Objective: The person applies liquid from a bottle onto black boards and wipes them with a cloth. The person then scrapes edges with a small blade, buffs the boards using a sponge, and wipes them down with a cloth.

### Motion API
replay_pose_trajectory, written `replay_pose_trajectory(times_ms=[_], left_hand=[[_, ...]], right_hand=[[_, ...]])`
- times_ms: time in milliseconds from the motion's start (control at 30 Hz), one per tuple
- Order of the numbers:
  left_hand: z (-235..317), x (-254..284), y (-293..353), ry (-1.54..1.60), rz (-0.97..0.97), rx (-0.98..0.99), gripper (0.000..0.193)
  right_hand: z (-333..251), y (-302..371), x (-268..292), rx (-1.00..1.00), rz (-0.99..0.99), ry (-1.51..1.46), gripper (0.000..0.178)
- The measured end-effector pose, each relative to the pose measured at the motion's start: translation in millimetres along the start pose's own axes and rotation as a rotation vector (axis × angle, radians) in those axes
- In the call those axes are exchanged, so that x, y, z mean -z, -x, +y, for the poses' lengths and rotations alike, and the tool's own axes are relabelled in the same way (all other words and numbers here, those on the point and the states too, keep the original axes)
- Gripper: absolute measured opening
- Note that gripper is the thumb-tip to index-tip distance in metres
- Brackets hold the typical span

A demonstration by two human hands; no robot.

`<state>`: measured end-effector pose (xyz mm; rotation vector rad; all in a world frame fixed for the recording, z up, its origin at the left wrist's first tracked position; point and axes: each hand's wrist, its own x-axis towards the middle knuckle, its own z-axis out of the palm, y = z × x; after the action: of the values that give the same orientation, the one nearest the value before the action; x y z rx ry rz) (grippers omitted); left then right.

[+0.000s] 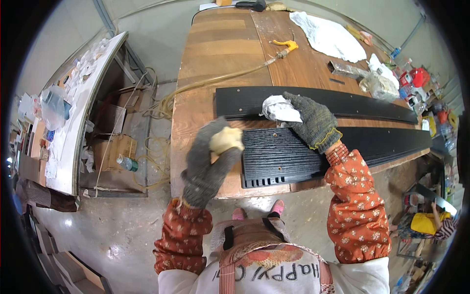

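Observation:
Two long black boards lie side by side on the wooden table. The nearer one is a ribbed black board [284,157] with a row of small slots along its front edge. Behind it stretches a smoother black board [372,105] with small holes. My left hand [208,159], in a grey knit glove, is closed around a cream-coloured wad [227,140] at the left end of the ribbed board. In a matching glove, my right hand [313,120] grips a crumpled white cloth [280,109] over the farther board's near edge.
A yellow air blow gun [286,47] on a hose lies farther back on the table [215,54]. White cloth [327,36] and a metal bar [348,69] are at the back right. To the left stands a white-topped bench [73,142]. Another person [431,223] works at far right.

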<state>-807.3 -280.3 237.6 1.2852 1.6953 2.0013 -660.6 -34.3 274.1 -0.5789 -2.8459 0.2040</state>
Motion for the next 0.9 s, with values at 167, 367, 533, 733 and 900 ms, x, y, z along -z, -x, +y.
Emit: replay_pose_trajectory(times_ms=[167,367,533,733,900], left_hand=[[-31.8,0.8,-30.5,-0.349,0.086,0.093,0.057],[-25.1,-1.3,-34.9,-0.053,0.020,0.119,0.053],[-55.0,10.8,-33.2,-0.180,0.247,0.328,0.053],[-71.5,50.4,34.8,-0.153,0.331,0.268,0.054],[-63.2,59.3,59.4,-0.150,0.281,0.310,0.056]], right_hand=[[-2.0,-2.9,-1.5,0.006,0.024,0.031,0.066],[-4.2,-4.6,3.0,-0.007,0.028,0.022,0.063],[0.8,-4.9,4.2,0.102,0.108,0.044,0.061],[-12.8,-4.8,9.5,0.195,0.220,-0.094,0.058],[-42.3,15.5,11.5,0.247,-0.003,-0.354,0.057]])
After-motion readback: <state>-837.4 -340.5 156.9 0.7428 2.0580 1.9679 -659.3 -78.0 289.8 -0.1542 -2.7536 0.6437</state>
